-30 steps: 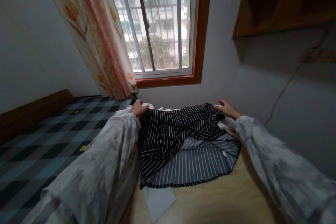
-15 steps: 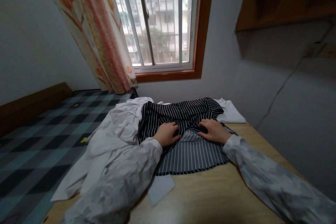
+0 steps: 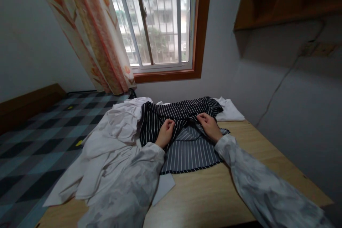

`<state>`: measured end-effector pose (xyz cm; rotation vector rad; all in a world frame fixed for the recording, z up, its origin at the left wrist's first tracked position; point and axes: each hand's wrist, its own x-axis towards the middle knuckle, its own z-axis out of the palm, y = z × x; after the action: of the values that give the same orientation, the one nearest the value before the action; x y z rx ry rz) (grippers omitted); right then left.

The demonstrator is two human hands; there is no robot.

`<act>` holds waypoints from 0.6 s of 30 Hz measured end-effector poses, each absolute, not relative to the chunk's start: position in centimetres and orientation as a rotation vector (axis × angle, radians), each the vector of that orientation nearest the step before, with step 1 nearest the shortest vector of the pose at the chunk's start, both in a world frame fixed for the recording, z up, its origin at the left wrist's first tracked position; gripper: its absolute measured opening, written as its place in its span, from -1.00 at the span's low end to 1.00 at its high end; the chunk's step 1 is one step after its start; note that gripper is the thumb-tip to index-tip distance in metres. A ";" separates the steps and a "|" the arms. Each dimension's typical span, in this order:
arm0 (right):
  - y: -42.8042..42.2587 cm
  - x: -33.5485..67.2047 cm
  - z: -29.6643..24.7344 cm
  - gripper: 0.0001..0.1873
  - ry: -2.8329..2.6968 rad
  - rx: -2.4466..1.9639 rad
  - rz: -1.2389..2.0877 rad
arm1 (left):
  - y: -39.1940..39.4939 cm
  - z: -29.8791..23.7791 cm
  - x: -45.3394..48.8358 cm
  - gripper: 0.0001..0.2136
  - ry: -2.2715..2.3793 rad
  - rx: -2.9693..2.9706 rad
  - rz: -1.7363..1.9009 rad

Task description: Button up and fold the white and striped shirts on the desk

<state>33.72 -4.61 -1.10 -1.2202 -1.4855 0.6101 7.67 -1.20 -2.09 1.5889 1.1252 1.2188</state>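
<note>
A black shirt with white stripes [image 3: 181, 108] lies on the wooden table [image 3: 211, 196], its front parted so the greyish inner side shows toward me. My left hand [image 3: 165, 133] pinches the cloth near the middle, fingers closed on one edge of the opening. On the other edge, my right hand [image 3: 210, 126] pinches the fabric in the same way, a short gap from the left. The exact bit of cloth between the fingertips is hidden. Below the hem lies a pale flat sheet [image 3: 164, 187], partly covered by the left sleeve.
Crumpled white cloth [image 3: 107, 149] covers the table's left side and hangs toward a bed with a checked cover [image 3: 34, 153]. A folded white cloth [image 3: 229, 110] sits at the back right. A window [image 3: 160, 25] and a wall shelf [image 3: 283, 0] are beyond.
Both hands have gone from lying spread on the shirt to pinching its edges, and have lifted slightly. The view has shifted a little to the right.
</note>
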 end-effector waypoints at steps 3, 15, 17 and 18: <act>-4.4 32.8 -3.0 -0.49 -1.345 -1.205 0.764 | -2.3 -1.8 7.6 -0.91 1.238 1.788 1.395; -7.9 32.9 -1.7 -0.86 -2.029 -1.185 0.048 | -5.5 3.3 7.0 -0.76 1.266 2.971 0.425; -8.1 33.1 -1.7 -0.85 -2.072 -1.224 -0.017 | -5.2 3.9 6.7 -0.78 1.398 2.926 0.280; -8.1 33.1 -1.8 -0.86 -2.087 -1.232 -0.040 | -5.1 4.3 6.5 -0.80 1.460 2.897 0.212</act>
<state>33.13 -8.13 -1.79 -1.2323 -2.0873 -0.0403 6.46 -5.12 4.29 2.8966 1.4601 0.2115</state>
